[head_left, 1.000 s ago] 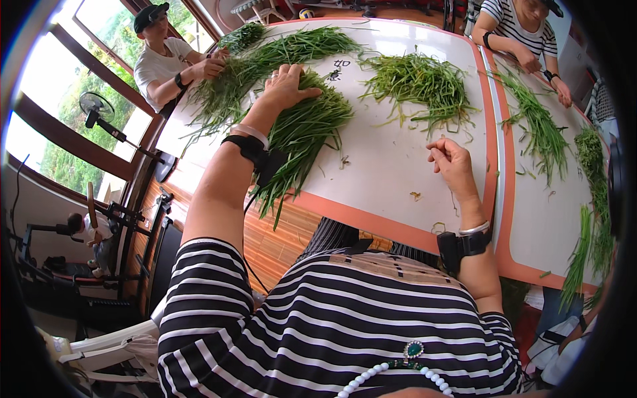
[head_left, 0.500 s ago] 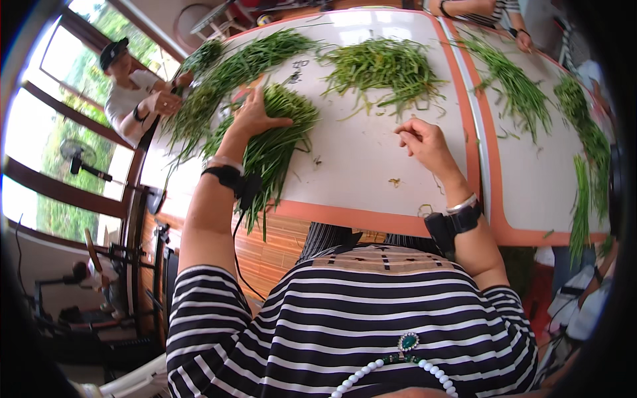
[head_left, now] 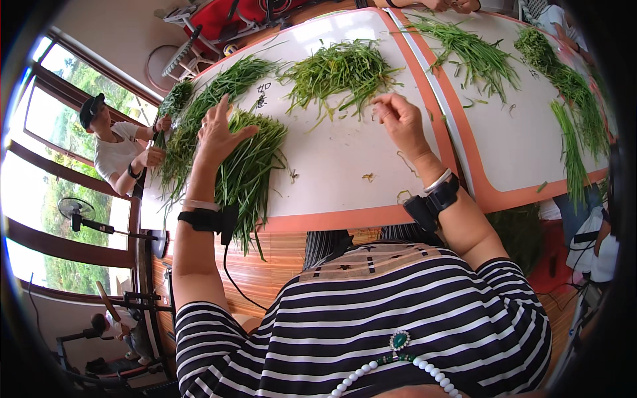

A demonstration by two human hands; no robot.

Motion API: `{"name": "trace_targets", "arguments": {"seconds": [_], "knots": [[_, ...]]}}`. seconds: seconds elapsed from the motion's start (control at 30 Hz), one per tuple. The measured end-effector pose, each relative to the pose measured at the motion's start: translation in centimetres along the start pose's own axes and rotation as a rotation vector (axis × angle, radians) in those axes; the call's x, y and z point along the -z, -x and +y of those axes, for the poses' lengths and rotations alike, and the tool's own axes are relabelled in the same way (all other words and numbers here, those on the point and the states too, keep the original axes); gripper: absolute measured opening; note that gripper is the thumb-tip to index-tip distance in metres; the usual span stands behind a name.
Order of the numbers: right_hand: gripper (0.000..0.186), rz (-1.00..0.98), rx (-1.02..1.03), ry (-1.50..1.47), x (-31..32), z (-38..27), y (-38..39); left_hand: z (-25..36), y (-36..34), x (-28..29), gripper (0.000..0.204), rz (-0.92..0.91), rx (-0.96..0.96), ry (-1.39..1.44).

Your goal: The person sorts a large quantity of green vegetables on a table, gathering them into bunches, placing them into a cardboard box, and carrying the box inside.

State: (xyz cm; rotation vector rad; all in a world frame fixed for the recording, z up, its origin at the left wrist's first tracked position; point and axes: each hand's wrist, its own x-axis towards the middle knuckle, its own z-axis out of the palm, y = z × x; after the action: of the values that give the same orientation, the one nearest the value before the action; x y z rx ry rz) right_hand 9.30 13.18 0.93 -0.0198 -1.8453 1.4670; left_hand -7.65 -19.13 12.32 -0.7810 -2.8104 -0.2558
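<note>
My left hand is open, fingers and thumb spread. It is at the left edge of a thick bundle of long, flat green chives, whose leaf ends hang over the table's near edge. I cannot tell whether the palm touches them. My right hand hovers over the white table, its fingers curled in toward the thumb; anything between them is too small to make out. Just beyond it spreads a looser, yellowish-green heap of chives.
More chives line the table's left side, where a co-worker handles some. Across a seam, a second table bears further chives and a narrow bunch. Withered scraps dot the tabletop. A fan stands by the windows.
The view has shifted, so the tables sit further left in the picture. My left hand has moved off the top of the bundle to its left edge. My right hand stays curled above the table.
</note>
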Motion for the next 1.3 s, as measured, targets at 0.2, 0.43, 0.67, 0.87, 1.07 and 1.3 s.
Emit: {"name": "trace_targets", "arguments": {"seconds": [0.2,0.43,0.67,0.87,1.07,1.3], "knots": [[0.008,0.158,-0.091,-0.132,0.7,0.8,-0.9,12.9,2.4,-6.7,0.059,-0.280,-0.604,0.177],[0.009,0.270,-0.119,-0.336,1.6,-0.2,-1.1,19.1,-0.1,-15.0,0.073,-0.216,-0.772,0.106],[0.007,0.204,-0.176,-0.237,1.0,0.1,-1.0,16.8,-11.8,-18.6,0.062,-0.197,-0.563,-0.006],[0.011,0.357,-0.141,-0.346,3.0,-0.3,-1.8,18.9,-12.4,-14.1,0.041,-0.148,-0.660,0.078],[0.011,0.569,-0.086,-0.548,4.4,-1.0,-2.4,20.6,4.2,-12.2,0.047,-0.063,-0.975,0.234],[0.011,0.508,-0.044,-0.528,4.5,-1.6,-1.8,23.9,5.8,-13.9,0.035,-0.129,-1.191,0.399]]}}
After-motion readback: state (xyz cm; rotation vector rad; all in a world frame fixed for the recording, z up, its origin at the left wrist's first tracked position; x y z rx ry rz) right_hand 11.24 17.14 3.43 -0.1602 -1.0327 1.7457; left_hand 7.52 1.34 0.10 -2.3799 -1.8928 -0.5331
